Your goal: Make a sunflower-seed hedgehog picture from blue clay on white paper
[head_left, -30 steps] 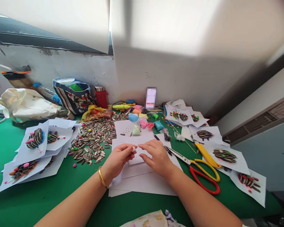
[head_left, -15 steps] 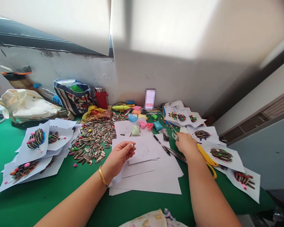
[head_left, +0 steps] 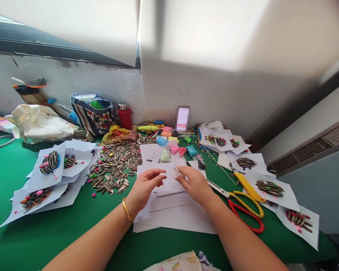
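My left hand (head_left: 145, 187), with a gold bangle on the wrist, pinches a small white lump (head_left: 162, 174) that looks like soft clay. Facing it, my right hand (head_left: 196, 185) has its fingertips closed on a small clear plastic bag (head_left: 177, 172), partly hidden and blurred. Both hands hover over a stack of white paper (head_left: 169, 216). The top sheet's pencil drawing (head_left: 167, 184) is half covered by my fingers. Beyond my fingers sits a pale green clay packet (head_left: 165, 156). Scissors (head_left: 243, 205) with yellow and red handles lie beside my right forearm.
Striped sunflower seeds (head_left: 120, 162) are heaped on the green table left of the paper. Seed-decorated sheets lie at the left (head_left: 49, 165) and right (head_left: 277, 188). Coloured clay packets (head_left: 173, 148), a red bottle (head_left: 125, 117) and bags (head_left: 94, 114) stand toward the wall.
My right hand has moved left from the table's right side to near my left hand, uncovering the scissors. My left hand still pinches the white lump. The view has shifted slightly.
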`<state>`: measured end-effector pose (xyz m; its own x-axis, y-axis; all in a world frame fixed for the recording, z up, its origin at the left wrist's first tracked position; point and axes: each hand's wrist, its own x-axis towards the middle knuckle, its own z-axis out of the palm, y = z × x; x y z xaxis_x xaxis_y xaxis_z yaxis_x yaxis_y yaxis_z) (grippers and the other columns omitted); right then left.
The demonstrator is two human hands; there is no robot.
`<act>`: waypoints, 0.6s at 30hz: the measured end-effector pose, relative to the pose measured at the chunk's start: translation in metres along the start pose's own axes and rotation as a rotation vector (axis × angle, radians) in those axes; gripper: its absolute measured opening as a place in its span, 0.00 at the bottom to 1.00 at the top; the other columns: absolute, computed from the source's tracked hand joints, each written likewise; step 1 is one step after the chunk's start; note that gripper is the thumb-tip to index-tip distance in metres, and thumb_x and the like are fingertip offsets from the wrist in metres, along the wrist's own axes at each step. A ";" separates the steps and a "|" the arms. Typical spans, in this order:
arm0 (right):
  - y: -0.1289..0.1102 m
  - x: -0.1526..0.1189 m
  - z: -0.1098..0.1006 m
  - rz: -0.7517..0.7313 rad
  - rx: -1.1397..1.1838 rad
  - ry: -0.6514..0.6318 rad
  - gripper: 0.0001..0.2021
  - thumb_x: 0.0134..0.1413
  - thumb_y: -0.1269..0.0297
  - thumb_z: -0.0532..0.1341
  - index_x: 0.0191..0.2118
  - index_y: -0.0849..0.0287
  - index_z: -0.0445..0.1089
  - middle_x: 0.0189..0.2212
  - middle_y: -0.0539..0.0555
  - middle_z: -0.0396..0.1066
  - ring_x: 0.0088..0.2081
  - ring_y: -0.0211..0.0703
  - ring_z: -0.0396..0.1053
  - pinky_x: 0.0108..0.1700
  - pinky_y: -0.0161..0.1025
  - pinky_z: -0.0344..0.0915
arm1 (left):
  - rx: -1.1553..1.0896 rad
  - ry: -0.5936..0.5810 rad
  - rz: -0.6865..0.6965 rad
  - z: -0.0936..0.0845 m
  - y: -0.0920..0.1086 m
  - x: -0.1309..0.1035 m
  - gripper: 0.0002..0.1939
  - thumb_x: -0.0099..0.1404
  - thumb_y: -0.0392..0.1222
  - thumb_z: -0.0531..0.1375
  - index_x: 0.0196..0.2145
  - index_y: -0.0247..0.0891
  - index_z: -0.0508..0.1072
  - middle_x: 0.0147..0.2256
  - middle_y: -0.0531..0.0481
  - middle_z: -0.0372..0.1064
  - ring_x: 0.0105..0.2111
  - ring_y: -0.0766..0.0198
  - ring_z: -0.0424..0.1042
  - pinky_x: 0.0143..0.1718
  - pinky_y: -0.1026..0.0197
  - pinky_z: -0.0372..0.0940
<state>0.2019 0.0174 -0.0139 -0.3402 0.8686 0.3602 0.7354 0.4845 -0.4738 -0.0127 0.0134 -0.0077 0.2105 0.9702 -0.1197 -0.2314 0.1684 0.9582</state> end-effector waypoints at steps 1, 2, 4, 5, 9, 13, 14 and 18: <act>0.000 -0.001 0.002 -0.035 0.004 -0.002 0.14 0.65 0.55 0.54 0.47 0.57 0.69 0.38 0.57 0.74 0.40 0.47 0.70 0.42 0.40 0.63 | 0.039 0.016 0.034 0.001 0.002 -0.001 0.14 0.56 0.46 0.68 0.38 0.37 0.78 0.31 0.48 0.75 0.29 0.68 0.68 0.32 0.65 0.64; 0.001 -0.001 0.003 -0.058 0.004 -0.006 0.15 0.65 0.54 0.54 0.48 0.58 0.69 0.38 0.57 0.74 0.39 0.47 0.70 0.41 0.40 0.63 | 0.080 0.021 0.070 0.001 0.003 -0.002 0.13 0.57 0.46 0.67 0.38 0.37 0.78 0.32 0.48 0.75 0.27 0.68 0.67 0.31 0.65 0.64; 0.002 -0.001 0.004 -0.089 -0.004 -0.029 0.16 0.65 0.53 0.54 0.47 0.57 0.70 0.36 0.57 0.74 0.38 0.47 0.70 0.41 0.41 0.63 | 0.156 -0.011 0.144 0.003 0.005 -0.005 0.12 0.58 0.47 0.66 0.38 0.37 0.77 0.35 0.47 0.76 0.26 0.69 0.67 0.29 0.64 0.65; 0.002 -0.001 0.004 -0.099 -0.009 -0.042 0.15 0.65 0.53 0.54 0.46 0.57 0.70 0.35 0.56 0.74 0.38 0.47 0.70 0.41 0.41 0.63 | 0.187 -0.037 0.175 0.003 0.005 -0.006 0.12 0.60 0.47 0.65 0.39 0.37 0.77 0.38 0.46 0.76 0.25 0.69 0.68 0.29 0.63 0.66; -0.001 -0.001 0.004 -0.149 -0.010 -0.062 0.13 0.67 0.55 0.53 0.45 0.56 0.71 0.36 0.56 0.75 0.39 0.46 0.70 0.41 0.41 0.62 | 0.256 -0.029 0.233 0.006 0.000 -0.006 0.12 0.62 0.46 0.62 0.40 0.38 0.72 0.37 0.47 0.76 0.26 0.67 0.70 0.30 0.61 0.68; -0.004 -0.001 0.004 -0.178 0.013 -0.045 0.13 0.68 0.58 0.52 0.44 0.56 0.72 0.36 0.56 0.76 0.40 0.45 0.71 0.42 0.40 0.61 | 0.362 0.040 0.222 0.004 -0.006 -0.002 0.11 0.61 0.47 0.63 0.37 0.39 0.68 0.32 0.51 0.73 0.26 0.67 0.70 0.29 0.63 0.67; -0.005 -0.001 0.004 -0.184 0.018 -0.038 0.13 0.68 0.59 0.52 0.44 0.56 0.72 0.36 0.56 0.77 0.40 0.45 0.71 0.42 0.40 0.61 | 0.408 0.043 0.221 0.003 -0.007 -0.002 0.11 0.61 0.48 0.63 0.36 0.38 0.69 0.30 0.51 0.72 0.26 0.67 0.69 0.27 0.64 0.66; -0.007 0.000 0.006 -0.212 0.027 -0.027 0.13 0.68 0.60 0.52 0.43 0.57 0.73 0.36 0.56 0.77 0.39 0.45 0.72 0.41 0.40 0.61 | 0.586 0.051 0.264 -0.001 -0.010 0.000 0.09 0.61 0.46 0.62 0.35 0.38 0.74 0.26 0.53 0.70 0.24 0.67 0.65 0.25 0.65 0.62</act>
<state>0.1937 0.0145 -0.0153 -0.5012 0.7494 0.4328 0.6299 0.6588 -0.4113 -0.0114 0.0120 -0.0171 0.1686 0.9755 0.1415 0.2910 -0.1864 0.9384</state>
